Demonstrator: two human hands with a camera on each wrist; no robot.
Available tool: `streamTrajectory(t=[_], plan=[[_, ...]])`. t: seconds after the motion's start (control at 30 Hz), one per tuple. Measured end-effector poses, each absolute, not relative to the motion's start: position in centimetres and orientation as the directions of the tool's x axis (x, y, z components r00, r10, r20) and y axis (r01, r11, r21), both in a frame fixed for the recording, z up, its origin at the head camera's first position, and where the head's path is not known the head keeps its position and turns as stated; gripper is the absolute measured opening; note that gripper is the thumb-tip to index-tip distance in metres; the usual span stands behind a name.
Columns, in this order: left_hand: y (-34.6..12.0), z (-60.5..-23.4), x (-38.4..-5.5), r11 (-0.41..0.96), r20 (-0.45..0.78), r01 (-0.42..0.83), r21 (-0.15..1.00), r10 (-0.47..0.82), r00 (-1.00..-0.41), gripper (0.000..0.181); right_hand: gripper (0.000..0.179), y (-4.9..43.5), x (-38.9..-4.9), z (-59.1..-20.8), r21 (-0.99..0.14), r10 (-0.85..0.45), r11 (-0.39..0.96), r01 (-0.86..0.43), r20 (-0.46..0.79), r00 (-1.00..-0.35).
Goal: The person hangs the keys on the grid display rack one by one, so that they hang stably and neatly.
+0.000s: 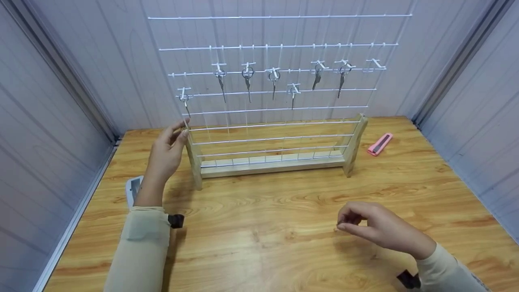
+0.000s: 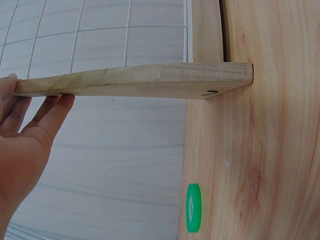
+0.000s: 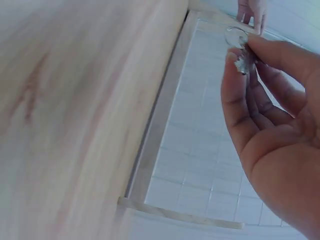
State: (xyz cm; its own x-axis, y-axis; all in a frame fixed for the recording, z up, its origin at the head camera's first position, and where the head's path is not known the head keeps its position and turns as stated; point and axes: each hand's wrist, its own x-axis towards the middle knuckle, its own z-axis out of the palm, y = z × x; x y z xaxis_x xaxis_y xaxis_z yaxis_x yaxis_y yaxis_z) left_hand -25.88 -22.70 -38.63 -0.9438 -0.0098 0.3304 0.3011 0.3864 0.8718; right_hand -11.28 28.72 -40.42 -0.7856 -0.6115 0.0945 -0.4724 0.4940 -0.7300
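A white wire grid rack with a wooden base bar [image 1: 271, 167] stands on the table. Several keys, one of them this key [image 1: 222, 87], hang by rings from its hooks. On the left side, my left hand [image 1: 166, 152] grips the wooden upright [image 2: 150, 80], thumb on one face and fingers on the other. In front of the rack, towards the right, my right hand [image 1: 375, 225] is held over the table. Its thumb and fingers pinch a small metal key [image 3: 243, 62] with a ring, partly hidden by the fingertips.
A pink tool with a dark slot [image 1: 380, 144] lies right of the rack. Behind the left forearm is a partly hidden grey-white object [image 1: 133, 190]. A green round object [image 2: 194, 207] shows in the left wrist view. Panel walls [image 1: 48, 101] enclose the table [image 1: 259, 227].
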Motion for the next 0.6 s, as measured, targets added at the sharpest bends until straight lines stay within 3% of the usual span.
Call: streamTrajectory(t=[0.2, 0.6], plan=[[-22.6, -38.5, -25.8, 0.387, 0.311, 0.282, 0.878, -0.012, -0.950, 0.048, 0.006, 28.1, -11.1, -38.9, -0.787, -0.511, 0.458, -0.413, 0.147, -0.847], [-22.6, -38.5, -25.8, 0.375, 0.312, 0.288, 0.881, -0.003, -0.950, 0.047, 0.024, 27.0, -11.6, -37.4, -0.839, -0.399, 0.340, -0.424, 0.280, -0.873]])
